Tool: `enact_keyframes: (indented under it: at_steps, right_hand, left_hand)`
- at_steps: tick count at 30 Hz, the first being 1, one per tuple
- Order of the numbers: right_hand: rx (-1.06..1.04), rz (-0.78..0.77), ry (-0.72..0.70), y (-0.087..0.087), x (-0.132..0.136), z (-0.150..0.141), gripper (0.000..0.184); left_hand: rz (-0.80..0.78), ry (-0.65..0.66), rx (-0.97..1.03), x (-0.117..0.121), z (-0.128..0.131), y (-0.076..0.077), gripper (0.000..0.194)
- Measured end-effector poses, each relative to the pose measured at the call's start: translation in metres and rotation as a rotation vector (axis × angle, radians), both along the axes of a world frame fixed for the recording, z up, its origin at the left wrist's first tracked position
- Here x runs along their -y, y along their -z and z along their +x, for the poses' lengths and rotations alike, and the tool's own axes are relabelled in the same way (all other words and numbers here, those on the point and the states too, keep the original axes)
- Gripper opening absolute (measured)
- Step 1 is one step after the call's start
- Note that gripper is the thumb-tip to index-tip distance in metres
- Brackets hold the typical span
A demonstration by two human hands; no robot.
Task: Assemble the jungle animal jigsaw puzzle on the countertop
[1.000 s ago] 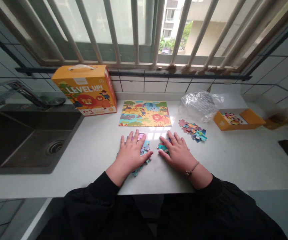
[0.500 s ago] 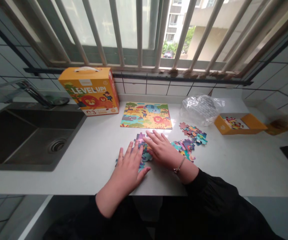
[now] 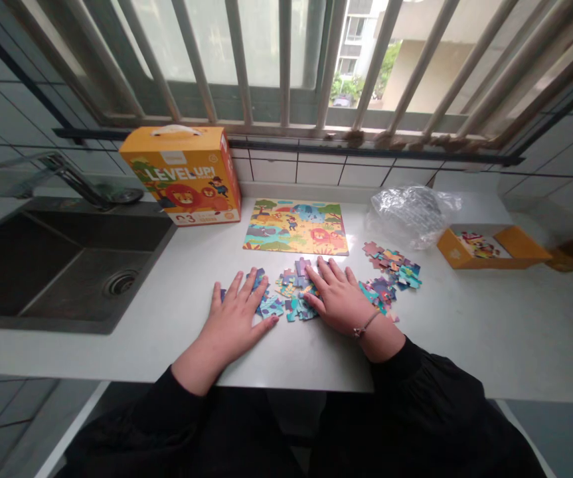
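Closest to my remote view, black sleeves (image 3: 151, 408) cross the near edge of the counter (image 3: 445, 352), bringing both hands in low over the work. I have the left hand (image 3: 231, 325) flat and spread, grasping nothing; its fingers lie over a left cluster of puzzle pieces (image 3: 270, 306), a splay that I judge covers several at once. The right hand (image 3: 340, 299) is likewise released, palm down, fingertips on the middle cluster of pieces (image 3: 295, 309); what lies beneath either palm I can't tell. Just beside the right hand's outer side sits another group of pieces (image 3: 382, 292), with a farther group (image 3: 390, 262) close behind it. Beyond the hands, the animal picture (image 3: 296, 229) lies flat and face up, perhaps so that it stays viewable. Farther back, the clear plastic wrap (image 3: 413, 216), the orange tray (image 3: 490, 263) and the upright orange box (image 3: 181, 179) flank it, likely set aside to leave working room. Window bars (image 3: 285, 73) close the view.
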State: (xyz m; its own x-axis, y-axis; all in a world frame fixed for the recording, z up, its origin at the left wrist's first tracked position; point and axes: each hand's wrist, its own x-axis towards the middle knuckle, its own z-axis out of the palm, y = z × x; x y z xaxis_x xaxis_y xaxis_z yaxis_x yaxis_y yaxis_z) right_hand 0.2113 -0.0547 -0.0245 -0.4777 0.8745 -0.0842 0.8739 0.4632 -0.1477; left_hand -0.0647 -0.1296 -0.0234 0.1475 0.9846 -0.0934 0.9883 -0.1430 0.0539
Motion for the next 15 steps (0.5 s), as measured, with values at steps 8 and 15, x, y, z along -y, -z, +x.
enact_keyframes:
  at_steps: [8, 15]
  right_hand:
    - [0.053, 0.002, 0.185, 0.008, -0.001, 0.022, 0.069]
    - [0.0, 0.144, 0.323, 0.014, -0.008, 0.043, 0.059]
  left_hand:
    - [0.019, -0.095, -0.031, -0.015, -0.006, 0.0, 0.084]
    - [0.099, -0.219, 0.019, -0.018, -0.012, 0.003, 0.07]
